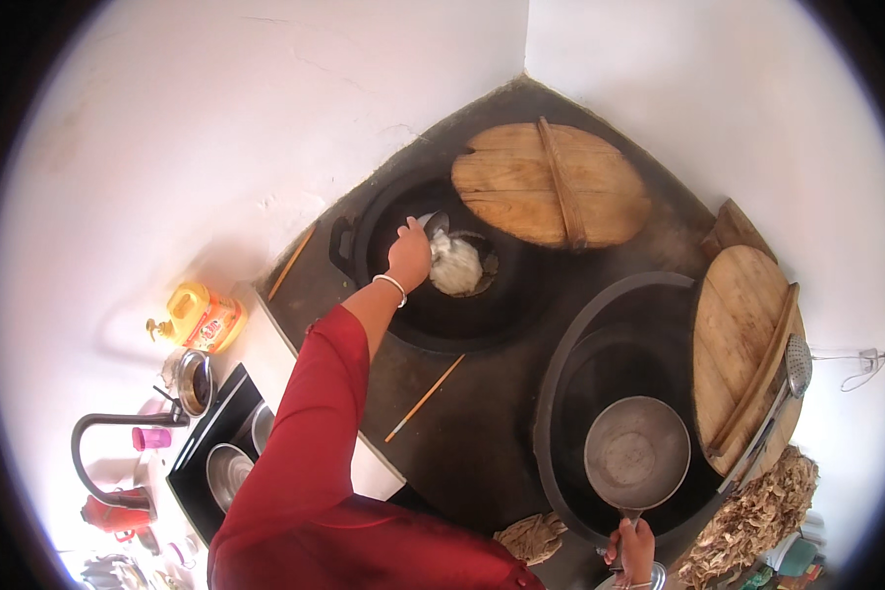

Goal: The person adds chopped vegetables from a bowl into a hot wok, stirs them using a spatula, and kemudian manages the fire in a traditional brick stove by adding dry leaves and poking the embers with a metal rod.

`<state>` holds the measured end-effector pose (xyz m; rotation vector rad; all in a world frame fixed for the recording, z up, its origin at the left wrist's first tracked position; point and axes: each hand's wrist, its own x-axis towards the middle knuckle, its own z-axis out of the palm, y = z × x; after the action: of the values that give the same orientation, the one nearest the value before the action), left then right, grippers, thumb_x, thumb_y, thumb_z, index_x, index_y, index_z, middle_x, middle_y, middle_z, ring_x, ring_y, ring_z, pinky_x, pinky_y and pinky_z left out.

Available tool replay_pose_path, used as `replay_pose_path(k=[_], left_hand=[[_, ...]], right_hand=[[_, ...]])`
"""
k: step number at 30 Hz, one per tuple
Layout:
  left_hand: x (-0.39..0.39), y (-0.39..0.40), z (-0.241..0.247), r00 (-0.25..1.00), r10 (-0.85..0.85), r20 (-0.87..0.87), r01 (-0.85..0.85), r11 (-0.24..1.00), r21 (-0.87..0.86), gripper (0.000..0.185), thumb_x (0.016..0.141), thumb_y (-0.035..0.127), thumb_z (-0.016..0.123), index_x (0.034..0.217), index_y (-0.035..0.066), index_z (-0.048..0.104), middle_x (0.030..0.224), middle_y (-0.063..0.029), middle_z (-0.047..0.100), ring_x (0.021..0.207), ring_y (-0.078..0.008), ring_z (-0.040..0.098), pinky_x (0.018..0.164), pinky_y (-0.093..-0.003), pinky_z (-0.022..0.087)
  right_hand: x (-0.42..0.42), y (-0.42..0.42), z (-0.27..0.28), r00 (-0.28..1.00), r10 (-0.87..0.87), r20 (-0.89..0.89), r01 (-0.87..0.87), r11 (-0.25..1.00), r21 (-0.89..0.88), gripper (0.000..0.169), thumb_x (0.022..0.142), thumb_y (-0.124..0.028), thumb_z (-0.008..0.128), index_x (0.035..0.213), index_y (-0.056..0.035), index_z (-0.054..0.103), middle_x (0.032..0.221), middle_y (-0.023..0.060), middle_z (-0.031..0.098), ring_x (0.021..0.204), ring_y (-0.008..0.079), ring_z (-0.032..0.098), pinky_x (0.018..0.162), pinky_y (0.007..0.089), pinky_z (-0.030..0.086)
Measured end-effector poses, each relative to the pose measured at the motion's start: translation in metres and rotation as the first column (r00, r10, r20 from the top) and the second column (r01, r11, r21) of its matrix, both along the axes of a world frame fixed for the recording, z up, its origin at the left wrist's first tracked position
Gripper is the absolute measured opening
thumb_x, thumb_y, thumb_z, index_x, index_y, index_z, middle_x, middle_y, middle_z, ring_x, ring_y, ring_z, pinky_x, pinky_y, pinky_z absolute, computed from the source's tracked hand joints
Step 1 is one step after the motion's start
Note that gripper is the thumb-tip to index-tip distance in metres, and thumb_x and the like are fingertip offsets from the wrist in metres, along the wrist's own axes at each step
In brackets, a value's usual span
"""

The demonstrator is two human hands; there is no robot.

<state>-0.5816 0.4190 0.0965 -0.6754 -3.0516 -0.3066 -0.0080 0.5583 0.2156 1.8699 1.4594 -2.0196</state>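
Observation:
Out over the left black wok (457, 324), my left hand (411, 254) is closed around something mostly hidden by the fingers, perhaps a bowl or ladle whose dark, shiny edge shows beside them. Right by the fingertips, a white, blurred mass of food (456, 267) lies at the wok's bottom over a little liquid. My right hand (634, 549) grips the handle of a round metal pan (637, 451), which hangs over the near part of the larger right wok (616, 361). The pan looks empty. One round wooden lid (516, 177) partly covers the left wok's far rim.
A second wooden lid (734, 346) leans at the right, with a skimmer (798, 365) on it. Single chopsticks (424, 398) lie on the dark stove top. A brown cloth (529, 538) sits by the near edge. Left are a yellow pump bottle (210, 317), a metal bowl (195, 382) and a sink faucet (81, 442).

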Motion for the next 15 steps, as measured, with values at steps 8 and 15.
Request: replay_pose_path(k=[8,15], left_hand=[[0.013,-0.009,0.029,0.986,-0.162,-0.043,0.158,0.984,-0.088,0.055,0.077,-0.001,0.047,0.129,-0.006,0.029,0.104,-0.0233,0.048,0.078,-0.0333,0.06,0.065,-0.0386,0.051],[0.015,-0.025,0.028,0.905,-0.39,-0.171,0.383,0.921,-0.071,0.057,0.076,-0.002,0.046,0.131,-0.001,0.028,0.116,-0.0205,0.045,0.082,-0.0339,0.059,0.068,-0.0397,0.05]], right_hand=[[-0.011,0.007,-0.018,1.0,-0.009,0.024,0.009,1.0,-0.02,0.016,0.087,-0.018,0.048,0.081,-0.0045,0.044,0.059,0.0055,0.046,0.037,0.0131,0.043,0.032,0.0274,0.035],[-0.008,0.017,-0.019,0.995,0.087,0.057,-0.086,0.996,-0.02,0.015,0.086,-0.018,0.05,0.083,-0.0034,0.044,0.061,0.0058,0.047,0.037,0.0131,0.043,0.032,0.0279,0.036]])
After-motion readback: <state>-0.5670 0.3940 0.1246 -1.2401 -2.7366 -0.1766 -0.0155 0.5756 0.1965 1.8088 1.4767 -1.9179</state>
